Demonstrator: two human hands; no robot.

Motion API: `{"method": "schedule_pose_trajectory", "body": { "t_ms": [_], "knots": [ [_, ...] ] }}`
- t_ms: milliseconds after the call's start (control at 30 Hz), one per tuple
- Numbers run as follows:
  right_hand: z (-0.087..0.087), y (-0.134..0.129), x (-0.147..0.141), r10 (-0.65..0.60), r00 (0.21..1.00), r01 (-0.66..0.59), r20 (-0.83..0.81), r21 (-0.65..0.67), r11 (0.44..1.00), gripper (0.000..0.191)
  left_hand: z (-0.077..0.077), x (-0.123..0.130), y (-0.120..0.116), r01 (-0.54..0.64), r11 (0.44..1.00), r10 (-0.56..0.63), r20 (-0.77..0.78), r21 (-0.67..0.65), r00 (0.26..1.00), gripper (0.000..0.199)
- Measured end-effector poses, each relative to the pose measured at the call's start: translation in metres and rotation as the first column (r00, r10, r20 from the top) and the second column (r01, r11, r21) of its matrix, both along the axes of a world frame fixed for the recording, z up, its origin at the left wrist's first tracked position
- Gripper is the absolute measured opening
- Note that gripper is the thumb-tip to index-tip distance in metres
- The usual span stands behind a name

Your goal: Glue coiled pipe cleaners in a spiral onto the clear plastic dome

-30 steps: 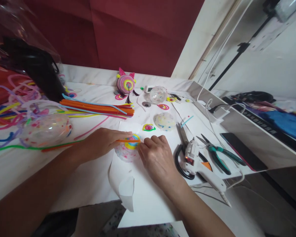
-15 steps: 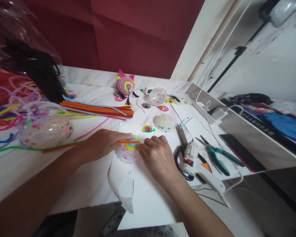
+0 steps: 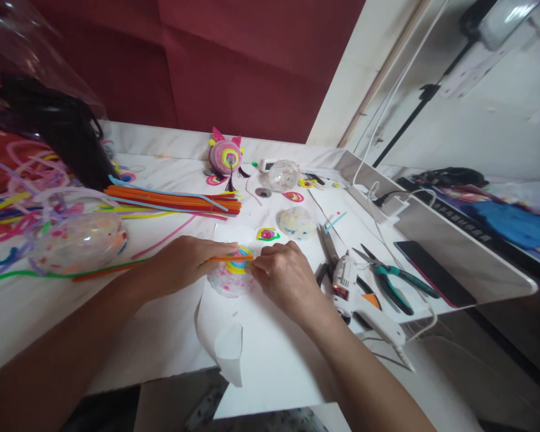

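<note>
An orange pipe cleaner [image 3: 230, 258] runs level between my two hands, across a clear speckled plastic dome [image 3: 229, 285] topped with yellow and blue rings [image 3: 240, 268]. My left hand [image 3: 184, 259] pinches its left end, with the index finger reaching along the dome's far side. At the other end my right hand [image 3: 288, 279] is closed, fingers curled around the tip. White paper [image 3: 270, 354] lies under the dome. Just beyond it is a small eye-shaped piece [image 3: 267, 234] in green, yellow and pink.
Scissors [image 3: 327, 245], a white glue gun [image 3: 343, 276] and green-handled pliers [image 3: 389, 288] lie to the right, near a phone [image 3: 434, 273]. Orange pipe cleaners [image 3: 171, 200] and a speckled dome [image 3: 78, 240] are left. A pink horned ball figure [image 3: 225, 157] stands behind.
The whole view has shifted slightly. My hands keep nearly the same hold on the orange pipe cleaner over the dome.
</note>
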State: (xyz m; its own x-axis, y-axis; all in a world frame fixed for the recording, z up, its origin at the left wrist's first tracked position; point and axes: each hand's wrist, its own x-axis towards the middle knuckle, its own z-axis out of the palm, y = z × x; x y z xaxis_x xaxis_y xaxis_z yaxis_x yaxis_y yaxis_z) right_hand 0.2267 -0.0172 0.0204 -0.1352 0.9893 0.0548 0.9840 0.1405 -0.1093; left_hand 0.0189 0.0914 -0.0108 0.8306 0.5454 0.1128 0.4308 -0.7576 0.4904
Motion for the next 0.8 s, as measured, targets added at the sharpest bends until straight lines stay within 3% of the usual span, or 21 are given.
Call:
{"method": "schedule_pose_trajectory", "body": {
  "t_ms": [300, 433, 800],
  "knots": [
    [-0.026, -0.011, 0.001, -0.045, 0.992, 0.061, -0.114, 0.136, 0.989, 0.02, 0.001, -0.001, 0.0, -0.044, 0.999, 0.044, -0.04, -0.004, 0.998, 0.053],
    [-0.038, -0.013, 0.005, 0.004, 0.983, 0.041, -0.183, 0.245, 0.969, 0.019, 0.005, -0.002, -0.004, -0.035, 0.999, 0.035, 0.007, 0.014, 0.999, 0.05],
    [-0.043, -0.01, 0.015, 0.072, 0.972, 0.001, -0.226, 0.307, 0.952, 0.013, -0.007, -0.005, 0.006, -0.104, 0.986, 0.104, 0.007, 0.131, 0.995, 0.056]
  ]
}}
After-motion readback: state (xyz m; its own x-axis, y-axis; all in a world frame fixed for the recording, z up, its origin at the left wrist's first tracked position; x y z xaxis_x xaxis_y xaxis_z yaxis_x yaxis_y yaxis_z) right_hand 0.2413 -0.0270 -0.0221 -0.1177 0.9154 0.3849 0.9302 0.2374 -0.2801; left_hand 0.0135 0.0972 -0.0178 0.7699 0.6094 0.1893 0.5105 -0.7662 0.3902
